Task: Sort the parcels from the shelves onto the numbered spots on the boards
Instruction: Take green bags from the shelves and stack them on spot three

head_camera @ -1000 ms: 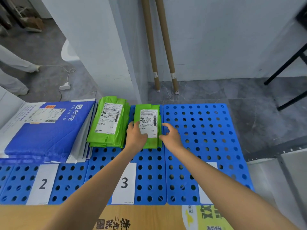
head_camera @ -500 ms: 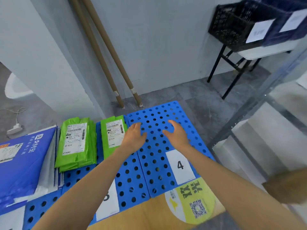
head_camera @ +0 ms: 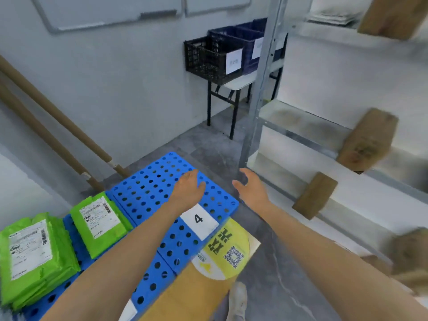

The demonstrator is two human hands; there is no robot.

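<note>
Blue perforated boards [head_camera: 148, 188] lie on the floor, one carrying a white label with the number 4 [head_camera: 198, 219]. A small green parcel [head_camera: 99, 222] rests on the board left of my arms, and a thicker stack of green parcels [head_camera: 32, 256] lies further left. My left hand [head_camera: 188, 188] hovers with relaxed fingers over the bare board above spot 4, holding nothing. My right hand [head_camera: 251, 186] is held out empty past the board's right edge, near the shelf post [head_camera: 257, 89]. Brown cardboard parcels [head_camera: 368, 140] [head_camera: 315, 195] sit on the white shelves at right.
Two cardboard tubes [head_camera: 58, 126] lean against the grey wall. Black and dark blue crates [head_camera: 213, 59] stand on a small table behind the boards. A flattened carton with a yellow sticker [head_camera: 222, 258] lies under the boards' front edge. My shoe [head_camera: 237, 300] is on the grey floor.
Both hands have let go of the small green parcel, left lying on the board, and swung right. My view has turned right, bringing the shelves and their brown parcels into sight.
</note>
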